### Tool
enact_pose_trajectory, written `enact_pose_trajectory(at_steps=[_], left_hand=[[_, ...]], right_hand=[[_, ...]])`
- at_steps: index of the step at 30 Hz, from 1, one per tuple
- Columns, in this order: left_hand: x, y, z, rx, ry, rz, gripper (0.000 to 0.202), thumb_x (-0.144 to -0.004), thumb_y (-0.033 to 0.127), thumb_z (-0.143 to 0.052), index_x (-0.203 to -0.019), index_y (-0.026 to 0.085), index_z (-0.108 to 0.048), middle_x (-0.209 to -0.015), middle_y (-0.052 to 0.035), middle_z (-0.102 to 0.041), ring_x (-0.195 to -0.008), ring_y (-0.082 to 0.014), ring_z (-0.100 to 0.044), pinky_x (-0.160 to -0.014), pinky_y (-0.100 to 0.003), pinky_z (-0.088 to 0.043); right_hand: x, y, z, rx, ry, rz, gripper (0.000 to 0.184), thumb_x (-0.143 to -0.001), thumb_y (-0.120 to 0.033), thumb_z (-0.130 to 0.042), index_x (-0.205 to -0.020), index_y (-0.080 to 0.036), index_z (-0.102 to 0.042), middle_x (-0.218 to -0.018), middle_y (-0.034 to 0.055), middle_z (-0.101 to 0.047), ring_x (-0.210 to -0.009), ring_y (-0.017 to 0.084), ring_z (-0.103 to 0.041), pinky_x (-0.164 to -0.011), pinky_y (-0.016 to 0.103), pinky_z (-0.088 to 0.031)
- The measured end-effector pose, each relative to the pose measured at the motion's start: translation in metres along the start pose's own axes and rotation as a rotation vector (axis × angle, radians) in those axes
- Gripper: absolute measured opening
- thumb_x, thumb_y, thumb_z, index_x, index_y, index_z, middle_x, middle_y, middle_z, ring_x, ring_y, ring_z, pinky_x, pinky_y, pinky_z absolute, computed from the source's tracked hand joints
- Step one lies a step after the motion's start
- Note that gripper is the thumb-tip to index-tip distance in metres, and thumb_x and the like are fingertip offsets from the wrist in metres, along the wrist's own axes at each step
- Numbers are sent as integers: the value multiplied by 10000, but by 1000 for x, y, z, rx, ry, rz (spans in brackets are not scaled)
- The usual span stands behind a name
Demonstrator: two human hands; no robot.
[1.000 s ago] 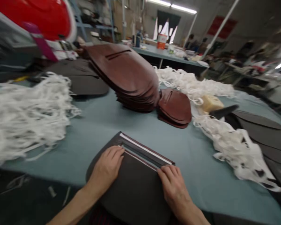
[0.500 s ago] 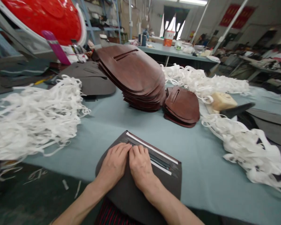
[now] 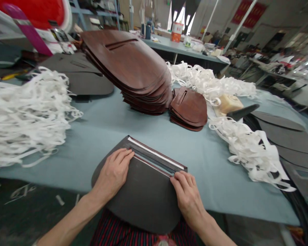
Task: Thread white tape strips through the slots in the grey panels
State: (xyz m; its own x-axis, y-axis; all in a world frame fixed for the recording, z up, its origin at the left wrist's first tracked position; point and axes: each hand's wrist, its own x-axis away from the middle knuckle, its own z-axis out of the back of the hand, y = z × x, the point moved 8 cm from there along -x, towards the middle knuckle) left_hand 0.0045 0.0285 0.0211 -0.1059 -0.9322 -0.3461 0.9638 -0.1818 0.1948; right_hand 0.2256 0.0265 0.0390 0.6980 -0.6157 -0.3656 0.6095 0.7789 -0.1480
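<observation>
You are spreading your hands apart along the dark grey panel [image 3: 141, 194]; a moment ago they were side by side at the middle of its slit. Your left hand [image 3: 113, 174] is resting flat at the slit's left end, fingers [image 3: 125, 155] together and not clamped on anything; your right hand [image 3: 187, 194] is pressing at the right end, fingers [image 3: 182, 179] together on the lower lip, and you are not visibly pinching it. The panel is lying at the near edge of the cloth-covered bench [image 3: 210, 184], overhanging your striped lap [image 3: 141, 232]. White ribbon scraps [image 3: 23, 119] are heaping beyond your left hand, more white scraps [image 3: 248, 150] are trailing beyond your right, and a stack of brown panels [image 3: 128, 65] is sitting across the bench, with a smaller brown stack [image 3: 188, 107] just beside it.
</observation>
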Motion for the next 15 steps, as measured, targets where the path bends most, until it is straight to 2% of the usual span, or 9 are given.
enact_pose_trajectory(at_steps=[3, 5, 7, 9, 12, 15], left_hand=[[0, 44, -5, 40, -81, -85, 334, -927, 173, -417, -1238, 194, -537, -1233, -80, -581, -1191, -237, -483, -1025, -429, -388], [2, 78, -11, 67, -168, -172, 388, -930, 268, -448, -1310, 197, -477, -1299, -73, -552, -1225, -244, -465, -1048, -433, -368], [4, 92, -13, 60, -197, -171, 474, -923, 375, -462, -1353, 179, -431, -1357, -75, -514, -1269, -251, -431, -1070, -431, -347], [5, 82, -10, 11, -187, -105, 511, -921, 424, -453, -1361, 165, -424, -1380, -82, -496, -1294, -254, -409, -1091, -444, -318], [6, 48, -5, -86, -172, -14, 500, -927, 404, -442, -1359, 152, -429, -1389, -104, -484, -1313, -268, -389, -1103, -478, -285], [11, 29, -2, -128, -185, -2, 525, -923, 403, -440, -1378, 144, -400, -1415, -118, -450, -1331, -276, -364, -1103, -492, -279]], right_hand=[[-2, -1, -7, -30, -14, 1, 329, -957, -124, -310, -1153, -100, -574, -1142, 151, -584, -1104, 245, -481, -932, 441, -416], [-1, -2, -8, -15, -8, 38, 371, -956, -119, -283, -1226, -90, -535, -1124, 147, -596, -1055, 235, -504, -927, 438, -417], [0, 0, -8, 5, 4, 66, 384, -956, -125, -277, -1237, -86, -536, -1107, 147, -602, -1021, 239, -511, -907, 434, -419], [1, 1, -7, 8, 6, 84, 381, -959, -135, -277, -1210, -96, -561, -1103, 143, -606, -1013, 245, -509, -895, 432, -416], [0, 2, -7, 3, 9, 91, 377, -961, -134, -282, -1202, -98, -569, -1107, 144, -607, -1019, 250, -505, -892, 433, -409], [-1, 0, -5, 7, 38, 100, 367, -959, -129, -289, -1186, -98, -575, -1097, 144, -615, -1009, 249, -516, -876, 429, -414]])
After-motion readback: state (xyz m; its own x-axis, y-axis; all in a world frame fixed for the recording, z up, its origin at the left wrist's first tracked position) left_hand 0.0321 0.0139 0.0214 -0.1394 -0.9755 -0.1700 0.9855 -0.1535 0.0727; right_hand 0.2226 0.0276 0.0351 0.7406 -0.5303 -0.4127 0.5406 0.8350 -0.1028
